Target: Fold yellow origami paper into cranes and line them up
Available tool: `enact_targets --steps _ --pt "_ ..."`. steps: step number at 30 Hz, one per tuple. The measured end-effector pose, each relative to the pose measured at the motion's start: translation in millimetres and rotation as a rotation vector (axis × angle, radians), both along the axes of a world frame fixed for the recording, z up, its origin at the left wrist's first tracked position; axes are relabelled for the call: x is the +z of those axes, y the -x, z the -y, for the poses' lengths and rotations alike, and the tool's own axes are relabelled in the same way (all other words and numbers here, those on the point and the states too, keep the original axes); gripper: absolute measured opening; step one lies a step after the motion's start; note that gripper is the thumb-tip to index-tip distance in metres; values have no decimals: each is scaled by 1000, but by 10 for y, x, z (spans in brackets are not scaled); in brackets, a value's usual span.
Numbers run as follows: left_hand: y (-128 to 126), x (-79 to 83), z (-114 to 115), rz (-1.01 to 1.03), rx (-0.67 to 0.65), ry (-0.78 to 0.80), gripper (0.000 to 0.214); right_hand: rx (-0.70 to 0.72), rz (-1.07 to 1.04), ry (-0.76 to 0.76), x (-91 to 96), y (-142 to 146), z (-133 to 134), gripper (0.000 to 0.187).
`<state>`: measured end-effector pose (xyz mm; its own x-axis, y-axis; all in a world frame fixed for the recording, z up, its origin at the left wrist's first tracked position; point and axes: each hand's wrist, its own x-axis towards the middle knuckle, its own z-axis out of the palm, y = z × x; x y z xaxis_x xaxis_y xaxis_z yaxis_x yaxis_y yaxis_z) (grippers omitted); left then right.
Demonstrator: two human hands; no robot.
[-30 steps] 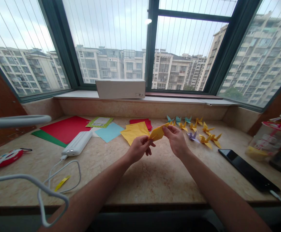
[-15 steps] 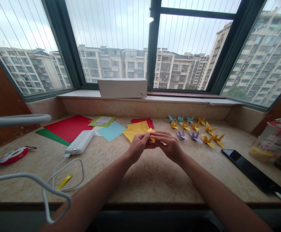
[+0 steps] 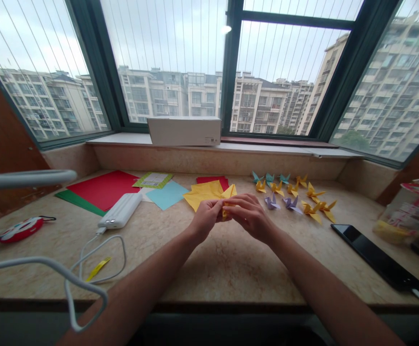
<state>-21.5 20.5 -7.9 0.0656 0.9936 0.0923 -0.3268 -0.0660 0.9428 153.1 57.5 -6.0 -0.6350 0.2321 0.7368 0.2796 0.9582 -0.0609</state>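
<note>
My left hand (image 3: 205, 218) and my right hand (image 3: 250, 216) meet above the middle of the stone counter (image 3: 209, 259), both pinching a folded piece of yellow paper (image 3: 228, 194). One pointed corner of it sticks up between my fingers. Just behind my hands lies a stack of yellow paper squares (image 3: 202, 193) on a red stack (image 3: 212, 180). To the right, several finished paper cranes (image 3: 290, 194) in yellow, blue and purple stand in rows.
Red and green sheets (image 3: 99, 190), a blue square (image 3: 165, 194) and a white power bank (image 3: 120, 217) with its cable lie at left. A black phone (image 3: 378, 257) and a clear tub (image 3: 407, 206) sit at right. A white box (image 3: 184, 130) rests on the windowsill.
My hands came together and lowered slightly, folding the yellow paper smaller; before, it was held spread between them. Its corner now points upward.
</note>
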Motion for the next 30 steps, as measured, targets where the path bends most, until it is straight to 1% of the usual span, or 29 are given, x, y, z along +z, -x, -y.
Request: enact_targets --steps 6,9,11,15,18,23,25,27,30 --pt "-13 -52 -13 -18 -31 14 39 -21 96 -131 26 -3 40 26" --pt "-17 -66 -17 -14 -48 20 38 -38 111 -131 49 18 76 22" --pt "-16 -70 -21 -11 -36 17 38 -41 106 -116 48 36 85 19" --pt "-2 -73 -48 11 27 -27 34 -24 87 -65 2 63 67 19" --pt "9 -65 -70 26 70 -79 28 -21 -20 1 -43 74 37 22" --pt "4 -40 -71 37 84 -88 29 -177 -324 159 -69 67 -30 24" --pt "-4 -33 -63 21 86 -101 29 -205 -397 247 -68 54 -57 27" --pt "-11 -27 -54 11 78 -116 29 -198 -403 302 -72 40 -79 30" --pt "-17 -16 -43 5 65 -123 35 -160 -338 299 -94 25 -104 30"
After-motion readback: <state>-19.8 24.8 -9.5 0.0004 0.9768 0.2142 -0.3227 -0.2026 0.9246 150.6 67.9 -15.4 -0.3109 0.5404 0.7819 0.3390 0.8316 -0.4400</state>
